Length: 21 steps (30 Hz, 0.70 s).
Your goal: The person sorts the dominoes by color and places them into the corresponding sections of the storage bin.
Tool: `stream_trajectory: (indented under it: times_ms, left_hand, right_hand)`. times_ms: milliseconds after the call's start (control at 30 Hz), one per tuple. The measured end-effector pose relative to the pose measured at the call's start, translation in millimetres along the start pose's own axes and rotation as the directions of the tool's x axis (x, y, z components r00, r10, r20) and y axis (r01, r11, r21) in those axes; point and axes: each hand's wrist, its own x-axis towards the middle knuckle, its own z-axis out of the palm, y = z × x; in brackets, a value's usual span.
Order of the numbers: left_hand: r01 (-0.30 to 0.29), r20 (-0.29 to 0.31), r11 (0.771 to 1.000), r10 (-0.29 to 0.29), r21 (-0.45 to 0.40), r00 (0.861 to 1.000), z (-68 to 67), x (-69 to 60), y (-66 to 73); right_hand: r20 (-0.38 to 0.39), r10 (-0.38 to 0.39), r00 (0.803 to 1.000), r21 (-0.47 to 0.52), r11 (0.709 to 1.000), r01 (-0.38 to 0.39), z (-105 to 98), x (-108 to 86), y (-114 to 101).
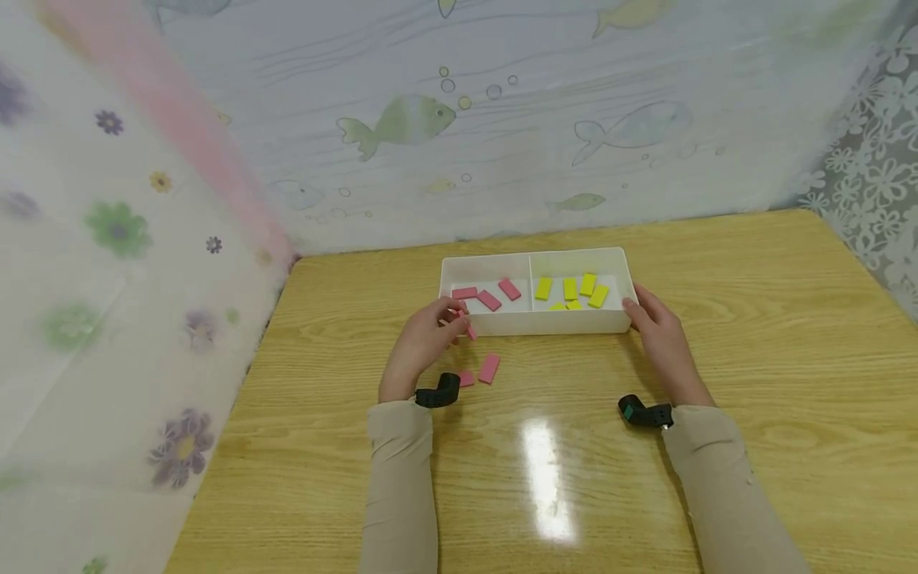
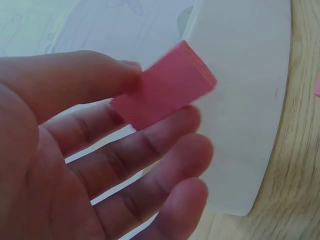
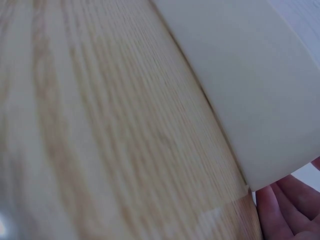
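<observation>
My left hand (image 1: 423, 339) pinches a pink rectangular block (image 2: 162, 87) between thumb and index finger, just in front of the left end of a white two-compartment box (image 1: 552, 323). In the left wrist view the other fingers are spread below the block. At the box's right end, my right hand (image 1: 663, 343) grips the corner, thumb on the near side and fingers round the end wall. Several pink blocks (image 1: 489, 300) lie in the left compartment, and several yellow blocks (image 1: 570, 288) in the right one.
On the wooden table (image 1: 330, 478), in front of the box, lie a pink block (image 1: 490, 368) and another pink block (image 1: 466, 379) partly covered by the left wrist camera (image 1: 439, 391). A fish-patterned curtain (image 1: 502, 183) hangs behind the table, and a flowered sheet (image 1: 107, 335) at left.
</observation>
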Motion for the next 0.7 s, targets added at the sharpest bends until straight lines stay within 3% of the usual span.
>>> stream_trajectory:
  times_ms: [400, 700]
  left_hand:
    - [0.000, -0.028, 1.000, 0.000, 0.030, 1.000, -1.3, 0.3, -1.7]
    - [-0.011, -0.044, 1.000, 0.010, -0.018, 0.999, -0.9, 0.7, -2.1]
  right_hand:
    - [-0.004, 0.003, 1.000, -0.005, 1.000, -0.004, 0.2, 2.1, -0.3]
    - [-0.010, 0.000, 1.000, -0.015, 1.000, 0.000, 0.0, 1.9, 0.2]
